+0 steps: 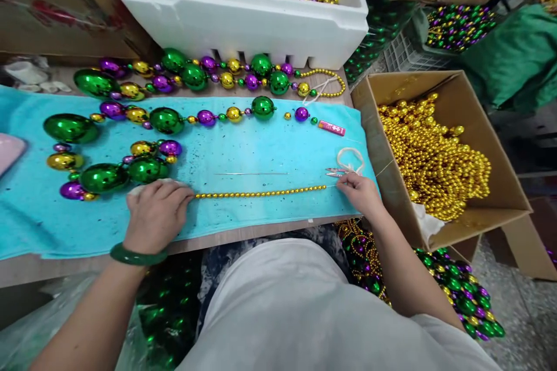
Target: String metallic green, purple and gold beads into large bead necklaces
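Note:
A straight strand of small gold beads (261,192) lies across the turquoise towel (243,153). My left hand (159,211), with a green bangle at the wrist, is closed at the strand's left end; a bit of white material shows beneath it. At the other end, my right hand (359,190) pinches a thin pale thread or wire that runs out of the beads. Small scissors (334,173) and a loop of white cord (349,153) lie just beyond my right fingers. A thin metal needle (250,174) rests behind the strand. Large green, purple and gold beads (165,120) curve around at the left.
Behind the towel stands a white foam box (243,20) holding mixed beads. A second row of large beads (194,76) lies before it. A pink-labelled small item (331,128) sits at the towel's right. The cardboard box (500,214) at right holds gold bead strands (439,156).

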A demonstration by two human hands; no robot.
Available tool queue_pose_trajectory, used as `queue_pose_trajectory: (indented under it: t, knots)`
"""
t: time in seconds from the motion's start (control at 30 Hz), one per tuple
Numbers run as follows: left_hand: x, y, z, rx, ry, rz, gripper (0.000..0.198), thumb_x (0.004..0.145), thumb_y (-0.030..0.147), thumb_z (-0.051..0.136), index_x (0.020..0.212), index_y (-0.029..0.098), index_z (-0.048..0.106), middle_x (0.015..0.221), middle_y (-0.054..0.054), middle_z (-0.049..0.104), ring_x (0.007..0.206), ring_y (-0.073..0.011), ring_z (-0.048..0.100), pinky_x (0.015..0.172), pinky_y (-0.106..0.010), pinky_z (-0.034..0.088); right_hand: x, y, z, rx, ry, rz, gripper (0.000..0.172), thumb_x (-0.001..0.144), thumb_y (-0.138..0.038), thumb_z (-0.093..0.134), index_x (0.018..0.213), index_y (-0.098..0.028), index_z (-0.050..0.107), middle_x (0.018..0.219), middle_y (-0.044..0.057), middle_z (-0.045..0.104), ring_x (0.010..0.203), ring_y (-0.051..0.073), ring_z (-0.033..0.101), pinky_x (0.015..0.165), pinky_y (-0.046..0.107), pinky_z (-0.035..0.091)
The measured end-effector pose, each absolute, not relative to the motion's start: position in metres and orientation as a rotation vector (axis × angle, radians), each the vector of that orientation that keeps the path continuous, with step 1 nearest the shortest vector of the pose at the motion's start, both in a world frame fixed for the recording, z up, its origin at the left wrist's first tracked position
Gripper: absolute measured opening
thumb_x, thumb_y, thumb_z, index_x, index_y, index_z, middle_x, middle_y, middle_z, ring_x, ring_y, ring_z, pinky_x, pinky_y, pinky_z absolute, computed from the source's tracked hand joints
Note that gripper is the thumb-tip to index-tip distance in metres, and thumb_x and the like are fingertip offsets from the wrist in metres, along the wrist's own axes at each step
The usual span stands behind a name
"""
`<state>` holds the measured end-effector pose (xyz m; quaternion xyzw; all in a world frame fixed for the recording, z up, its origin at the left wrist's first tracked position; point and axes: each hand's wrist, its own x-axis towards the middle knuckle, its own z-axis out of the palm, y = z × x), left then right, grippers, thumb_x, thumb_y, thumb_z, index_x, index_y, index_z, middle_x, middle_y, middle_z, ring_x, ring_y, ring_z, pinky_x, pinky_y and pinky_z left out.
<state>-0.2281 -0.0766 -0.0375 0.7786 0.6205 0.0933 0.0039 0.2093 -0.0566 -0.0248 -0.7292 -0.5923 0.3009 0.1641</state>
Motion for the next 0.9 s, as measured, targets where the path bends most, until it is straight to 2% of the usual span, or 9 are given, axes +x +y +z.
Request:
queue_pose_trajectory:
  t: [0.17, 0.3, 0.43, 0.63, 0.9]
  knots:
    - [-0.223, -0.076, -0.032, 2.402, 1.951, 0.269, 0.026, 0.089, 0.032, 0.045, 0.084, 0.023, 0.069, 0.104, -0.008, 0.070, 0.111, -0.0332, 0.053, 0.094, -0.053, 0.031, 0.208, -0.060, -0.027, -2.171, -1.842, 0.764, 0.021, 0.078, -0.035, 0.052, 0.078, -0.021, 0.067, 0.056, -0.001, 0.056, 0.052, 0.015, 0.047, 0.053, 0.027, 0.034]
    - [-0.222, -0.077, -0.024, 2.386, 1.926, 0.208, 0.023, 0.088, 0.031, 0.048, 0.093, 0.024, 0.069, 0.107, -0.007, 0.069, 0.112, -0.0307, 0.053, 0.094, -0.050, 0.032, 0.208, -0.062, -0.037, -2.149, -1.836, 0.727, 0.025, 0.079, -0.038, 0.050, 0.084, -0.020, 0.066, 0.053, -0.001, 0.054, 0.052, 0.017, 0.050, 0.054, 0.028, 0.037]
    - [-0.218, -0.078, -0.021, 2.383, 1.892, 0.169, 0.025, 0.085, 0.032, 0.053, 0.105, 0.026, 0.067, 0.112, -0.007, 0.067, 0.115, -0.0302, 0.050, 0.097, -0.050, 0.031, 0.205, -0.069, -0.047, -2.179, -1.884, 0.530, 0.025, 0.080, -0.037, 0.050, 0.089, -0.021, 0.066, 0.058, 0.001, 0.059, 0.052, 0.018, 0.053, 0.051, 0.027, 0.034]
    - [-0.216, -0.077, -0.018, 2.386, 1.893, 0.187, 0.022, 0.087, 0.033, 0.050, 0.095, 0.027, 0.070, 0.112, -0.006, 0.066, 0.115, -0.0295, 0.049, 0.099, -0.051, 0.028, 0.202, -0.076, -0.049, -2.229, -1.971, 0.388, 0.026, 0.082, -0.036, 0.049, 0.095, -0.022, 0.065, 0.064, 0.002, 0.062, 0.052, 0.018, 0.054, 0.050, 0.027, 0.031]
    - [-0.204, -0.076, -0.021, 2.346, 1.824, 0.258, 0.028, 0.084, 0.038, 0.057, 0.107, 0.029, 0.067, 0.115, -0.006, 0.065, 0.116, -0.0291, 0.049, 0.100, -0.050, 0.029, 0.194, -0.081, -0.052, -2.243, -1.984, 0.215, 0.028, 0.085, -0.034, 0.046, 0.097, -0.019, 0.066, 0.062, 0.004, 0.061, 0.049, 0.015, 0.048, 0.051, 0.026, 0.024]
